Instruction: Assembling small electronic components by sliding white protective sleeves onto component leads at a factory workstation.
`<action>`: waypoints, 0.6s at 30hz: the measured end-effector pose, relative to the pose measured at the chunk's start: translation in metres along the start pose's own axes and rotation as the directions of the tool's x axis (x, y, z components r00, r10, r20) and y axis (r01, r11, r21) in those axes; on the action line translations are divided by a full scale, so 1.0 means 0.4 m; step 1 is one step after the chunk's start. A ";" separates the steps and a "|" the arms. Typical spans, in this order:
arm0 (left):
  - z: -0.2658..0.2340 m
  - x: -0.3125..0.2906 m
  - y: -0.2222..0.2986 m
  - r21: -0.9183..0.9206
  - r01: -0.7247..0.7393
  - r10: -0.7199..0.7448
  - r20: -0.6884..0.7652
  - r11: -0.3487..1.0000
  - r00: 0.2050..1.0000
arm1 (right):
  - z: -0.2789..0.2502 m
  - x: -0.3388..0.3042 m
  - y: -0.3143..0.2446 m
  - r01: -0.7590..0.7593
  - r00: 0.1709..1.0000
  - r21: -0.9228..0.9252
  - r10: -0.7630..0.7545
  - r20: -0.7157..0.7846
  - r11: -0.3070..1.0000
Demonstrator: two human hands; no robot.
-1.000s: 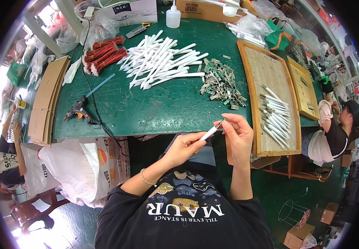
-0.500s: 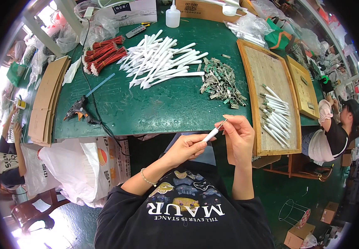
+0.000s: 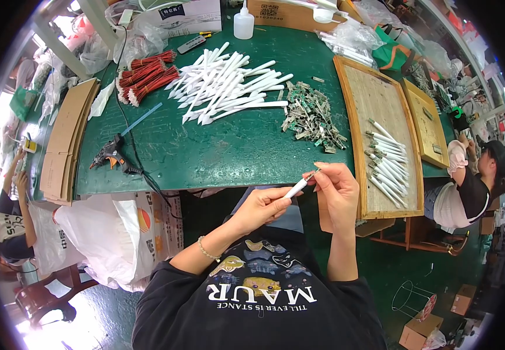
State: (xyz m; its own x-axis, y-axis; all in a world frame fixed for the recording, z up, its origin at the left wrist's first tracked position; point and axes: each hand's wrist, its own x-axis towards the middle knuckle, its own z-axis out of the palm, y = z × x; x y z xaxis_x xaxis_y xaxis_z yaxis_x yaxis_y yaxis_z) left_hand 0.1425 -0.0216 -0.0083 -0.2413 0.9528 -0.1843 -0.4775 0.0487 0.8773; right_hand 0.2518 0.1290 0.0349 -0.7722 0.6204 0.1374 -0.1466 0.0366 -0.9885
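Observation:
Just off the near edge of the green table, my left hand (image 3: 261, 209) is closed around a white pen-shaped tube (image 3: 297, 188), which slants up to the right. My right hand (image 3: 337, 186) pinches a small circuit strip (image 3: 315, 171) at the tube's upper end. How far the strip sits inside the tube is hidden by the fingers. Beyond my hands lies a heap of similar small circuit strips (image 3: 314, 116). A pile of white pointed tubes (image 3: 229, 84) is to its left. On my right, several white tubes (image 3: 388, 169) with bits at their ends rest in a wooden tray (image 3: 363, 93).
Red wire bundles (image 3: 147, 76) and a glue gun (image 3: 112, 156) with a trailing cable lie on the left of the green table (image 3: 206, 160). Cardboard sheets (image 3: 70, 143) stand at its left edge. A white bottle (image 3: 243, 24) is at the back. A co-worker (image 3: 465, 181) sits at right.
My hands stay in nearly the same place, with only a slight shift of the right fingers at the tube's end. The tube and circuit strip remain held.

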 end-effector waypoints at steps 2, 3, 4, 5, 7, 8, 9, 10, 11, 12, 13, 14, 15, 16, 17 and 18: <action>0.000 0.001 0.001 0.029 -0.008 0.008 -0.010 1.000 1.000 | 0.002 -0.002 0.000 0.000 1.000 0.006 0.000 -0.006 1.000; 0.001 0.001 0.003 0.051 -0.024 0.025 -0.019 0.998 1.000 | 0.003 -0.002 0.000 -0.007 1.000 0.009 0.007 -0.010 1.000; 0.002 0.001 0.005 0.073 -0.040 0.042 -0.029 0.997 0.999 | 0.004 -0.003 0.000 -0.014 1.000 0.012 0.014 -0.014 1.000; 0.001 0.001 0.003 0.072 -0.039 0.041 -0.028 0.997 0.999 | 0.005 -0.003 0.002 -0.014 1.000 0.012 0.014 -0.014 1.000; 0.000 0.000 -0.002 0.095 -0.045 0.048 -0.033 0.994 0.998 | 0.006 -0.004 0.007 -0.004 1.000 0.040 0.004 0.001 0.999; 0.001 0.000 -0.002 0.096 -0.045 0.049 -0.033 0.994 0.998 | 0.006 -0.004 0.010 -0.003 1.000 0.041 0.003 0.001 0.999; 0.001 0.000 -0.002 0.098 -0.053 0.057 -0.037 0.994 0.998 | 0.006 -0.006 0.012 0.011 1.000 0.035 -0.011 -0.002 0.999; 0.001 0.000 -0.003 0.101 -0.061 0.066 -0.041 0.993 0.997 | 0.006 -0.007 0.013 0.025 1.000 0.029 -0.025 -0.004 0.999; 0.000 0.001 -0.006 0.100 -0.062 0.066 -0.042 0.993 0.997 | 0.006 -0.008 0.012 0.025 1.000 0.029 -0.025 -0.003 0.999; -0.001 0.003 -0.011 0.102 -0.076 0.081 -0.050 0.992 0.995 | 0.006 -0.010 0.009 0.030 1.000 0.019 -0.030 -0.001 0.999; -0.001 0.004 -0.014 0.104 -0.089 0.096 -0.057 0.991 0.994 | 0.006 -0.010 0.007 0.036 0.999 0.009 -0.036 0.002 0.999; 0.001 0.003 -0.016 0.103 -0.089 0.095 -0.058 0.991 0.994 | 0.006 -0.011 0.007 0.036 0.999 0.009 -0.036 0.002 0.999; 0.002 0.002 -0.016 0.104 -0.108 0.116 -0.071 0.989 0.991 | 0.006 -0.011 0.006 0.038 0.999 0.006 -0.038 0.002 0.999; 0.003 0.001 -0.016 0.106 -0.127 0.136 -0.084 0.986 0.987 | 0.006 -0.012 0.006 0.040 0.999 0.004 -0.040 0.002 0.999; 0.006 -0.001 -0.009 0.105 -0.127 0.136 -0.084 0.986 0.987 | 0.003 -0.013 0.007 0.039 0.999 0.004 -0.039 0.003 0.999; 0.012 -0.005 0.004 0.143 -0.096 0.108 -0.078 0.985 0.991 | -0.003 -0.014 0.009 0.044 0.999 0.023 -0.045 0.011 0.999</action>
State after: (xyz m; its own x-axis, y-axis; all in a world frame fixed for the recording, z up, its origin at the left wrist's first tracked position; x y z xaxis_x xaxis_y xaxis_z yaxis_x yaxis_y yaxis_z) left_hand 0.1461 -0.0220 -0.0045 -0.3564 0.9263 -0.1223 -0.3261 -0.0007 0.9453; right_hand 0.2562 0.1266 0.0304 -0.7719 0.6091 0.1821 -0.1947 0.0462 -0.9798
